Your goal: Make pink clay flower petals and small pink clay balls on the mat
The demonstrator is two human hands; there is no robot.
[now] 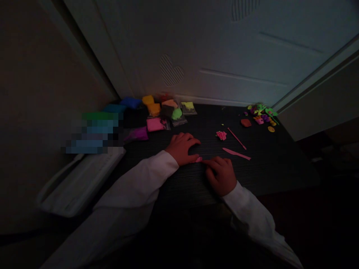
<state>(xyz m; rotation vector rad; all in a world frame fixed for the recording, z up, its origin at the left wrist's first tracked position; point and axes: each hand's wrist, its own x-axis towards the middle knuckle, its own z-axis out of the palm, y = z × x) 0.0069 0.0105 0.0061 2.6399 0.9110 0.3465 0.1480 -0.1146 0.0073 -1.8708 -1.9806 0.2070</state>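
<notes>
My left hand (182,147) rests on the dark table (280,160), fingers curled over a small pink piece of clay (199,159). My right hand (220,175) lies just right of it, its fingers closed and pinching the same pink piece from the other side. Both arms wear white sleeves. A flat pink modelling tool (236,153) lies just beyond my right hand, and a thin pink stick (237,138) lies behind it. A small lump of pink clay bits (221,135) sits next to the stick.
Several packets of coloured clay (155,112) are spread at the table's back left. Finished small clay shapes (260,114) sit at the back right. A white tray (78,183) lies left of the table. A white panelled door (224,48) stands behind.
</notes>
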